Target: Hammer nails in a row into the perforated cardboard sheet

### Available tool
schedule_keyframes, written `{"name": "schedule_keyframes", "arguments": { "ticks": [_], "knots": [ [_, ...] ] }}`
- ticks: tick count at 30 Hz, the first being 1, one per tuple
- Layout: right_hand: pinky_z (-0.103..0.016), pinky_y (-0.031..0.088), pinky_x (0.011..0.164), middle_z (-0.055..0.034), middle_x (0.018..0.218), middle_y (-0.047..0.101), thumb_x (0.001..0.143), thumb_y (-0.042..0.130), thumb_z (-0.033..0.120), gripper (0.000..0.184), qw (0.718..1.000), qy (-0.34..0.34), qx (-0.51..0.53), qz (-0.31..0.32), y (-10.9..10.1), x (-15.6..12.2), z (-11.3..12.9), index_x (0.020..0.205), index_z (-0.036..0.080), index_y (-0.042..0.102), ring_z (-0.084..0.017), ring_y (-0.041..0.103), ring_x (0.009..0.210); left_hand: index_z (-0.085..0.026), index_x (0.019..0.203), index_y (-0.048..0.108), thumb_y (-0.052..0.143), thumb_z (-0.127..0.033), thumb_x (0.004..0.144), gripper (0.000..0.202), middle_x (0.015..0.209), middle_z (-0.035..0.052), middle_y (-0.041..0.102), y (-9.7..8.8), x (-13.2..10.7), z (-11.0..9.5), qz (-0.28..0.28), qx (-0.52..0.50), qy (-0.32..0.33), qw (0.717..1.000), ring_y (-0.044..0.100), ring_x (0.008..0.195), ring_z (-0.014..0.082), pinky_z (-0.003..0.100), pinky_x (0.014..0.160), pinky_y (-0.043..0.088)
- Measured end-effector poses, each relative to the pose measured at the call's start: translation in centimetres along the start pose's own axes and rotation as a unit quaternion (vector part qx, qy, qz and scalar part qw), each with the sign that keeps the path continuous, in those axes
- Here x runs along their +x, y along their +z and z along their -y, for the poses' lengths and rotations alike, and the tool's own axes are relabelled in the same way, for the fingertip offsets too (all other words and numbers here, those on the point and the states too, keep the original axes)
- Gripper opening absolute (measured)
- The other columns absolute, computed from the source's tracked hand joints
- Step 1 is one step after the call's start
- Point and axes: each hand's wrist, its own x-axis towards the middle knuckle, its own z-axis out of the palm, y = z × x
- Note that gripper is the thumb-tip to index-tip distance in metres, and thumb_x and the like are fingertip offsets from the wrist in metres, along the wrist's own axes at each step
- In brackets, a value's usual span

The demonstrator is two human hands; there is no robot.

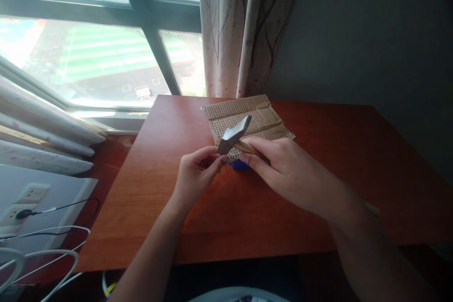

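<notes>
My right hand grips the wooden handle of a hammer close under its grey metal head, which points up and left over the table. The handle's end sticks out behind my right wrist. My left hand is curled with fingertips pinched together just below the hammer head; what they hold is too small to make out. A small blue object shows between the two hands on the table. Behind the hands lies a piece of brown cardboard covered in rows of small holes.
The reddish wooden table stands against a window and a patterned curtain. At the left are a white power strip with a plug and white cables. A dark wall is at the right.
</notes>
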Motion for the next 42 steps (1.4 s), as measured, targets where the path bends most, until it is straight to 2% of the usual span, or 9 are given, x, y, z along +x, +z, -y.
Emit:
{"name": "schedule_keyframes", "arguments": {
  "ticks": [9,14,16,20,23,27,33,39,42],
  "knots": [
    [-0.027,0.038,0.064,0.0005,0.077,0.069,0.1,0.049,0.029,0.021,1.0,-0.003,0.005,-0.014,0.0,-0.3,-0.4,0.087,0.022,0.064,-0.015,0.061,0.07,-0.016,0.085,0.074,0.081,-0.03,0.076,0.018,0.071,0.0028,0.074,0.3,0.0,-0.1,-0.016,-0.013,-0.014,1.0,0.063,0.058,0.0123,0.021,0.053,0.05],
    [-0.026,0.031,0.057,0.0041,0.062,0.058,0.092,0.059,0.024,0.018,0.996,-0.018,-0.006,-0.092,0.7,0.6,-0.9,0.074,0.02,0.058,-0.011,0.05,0.057,-0.015,0.087,0.075,0.083,-0.028,0.075,0.019,0.071,0.0031,0.073,0.3,-0.2,-0.1,-0.015,-0.025,-0.018,0.999,0.063,0.06,0.012,0.02,0.053,0.048],
    [-0.025,0.03,0.055,0.0046,0.061,0.058,0.088,0.064,0.022,0.013,0.994,-0.017,-0.002,-0.112,1.3,1.2,-1.0,0.076,0.02,0.06,-0.01,0.049,0.056,-0.015,0.088,0.075,0.082,-0.028,0.076,0.019,0.072,0.0034,0.073,0.3,-0.2,0.1,-0.016,-0.027,-0.014,0.999,0.064,0.061,0.0123,0.02,0.054,0.048],
    [-0.025,0.032,0.058,0.0026,0.068,0.063,0.089,0.064,0.027,0.01,0.995,-0.016,0.01,-0.094,2.8,2.4,-1.1,0.082,0.02,0.064,-0.012,0.053,0.061,-0.015,0.088,0.076,0.079,-0.028,0.079,0.015,0.076,0.0036,0.075,0.1,-0.2,0.5,0.004,-0.023,-0.001,1.0,0.066,0.066,0.0135,0.021,0.061,0.051],
    [-0.026,0.031,0.059,0.0017,0.068,0.062,0.091,0.062,0.027,0.015,0.997,-0.022,0.0,-0.078,3.9,3.2,-1.4,0.078,0.02,0.062,-0.012,0.052,0.062,-0.015,0.088,0.076,0.076,-0.027,0.082,0.014,0.077,0.0031,0.075,0.0,-0.2,0.7,0.013,-0.016,0.004,1.0,0.066,0.067,0.0134,0.022,0.062,0.051],
    [-0.027,0.027,0.058,0.0025,0.063,0.057,0.09,0.058,0.021,0.022,0.997,-0.032,-0.018,-0.064,4.6,3.8,-1.9,0.068,0.019,0.055,-0.01,0.048,0.059,-0.015,0.087,0.072,0.078,-0.027,0.08,0.015,0.078,0.0031,0.073,-0.1,-0.1,0.8,0.01,-0.004,0.008,1.0,0.065,0.069,0.0136,0.022,0.063,0.051],
    [-0.028,0.029,0.062,0.0006,0.071,0.059,0.088,0.061,0.019,0.019,0.994,-0.06,-0.051,-0.074,4.4,3.8,-2.2,0.069,0.019,0.06,-0.012,0.05,0.067,-0.017,0.104,0.058,0.076,-0.036,0.083,0.033,0.07,-0.0019,0.064,-0.4,-0.1,0.6,0.019,-0.069,-0.057,0.996,0.059,0.058,0.0114,0.021,0.055,0.048],
    [-0.028,0.031,0.063,0.0001,0.075,0.058,0.089,0.062,0.02,0.021,0.993,-0.059,-0.055,-0.084,4.6,3.6,-2.3,0.068,0.018,0.06,-0.012,0.051,0.07,-0.013,0.074,0.061,0.07,-0.05,0.085,0.039,0.064,0.0018,0.061,-0.7,0.1,0.4,0.125,-0.033,-0.14,0.982,0.052,0.052,0.0104,0.022,0.048,0.039],
    [-0.029,0.031,0.063,-0.0002,0.075,0.059,0.089,0.061,0.02,0.021,0.993,-0.057,-0.063,-0.079,4.8,3.6,-2.5,0.068,0.018,0.059,-0.013,0.052,0.071,-0.013,0.069,0.061,0.071,-0.049,0.084,0.04,0.06,0.0017,0.059,-0.6,0.1,0.6,0.123,-0.028,-0.146,0.981,0.05,0.053,0.0107,0.023,0.05,0.038]
  ]
}}
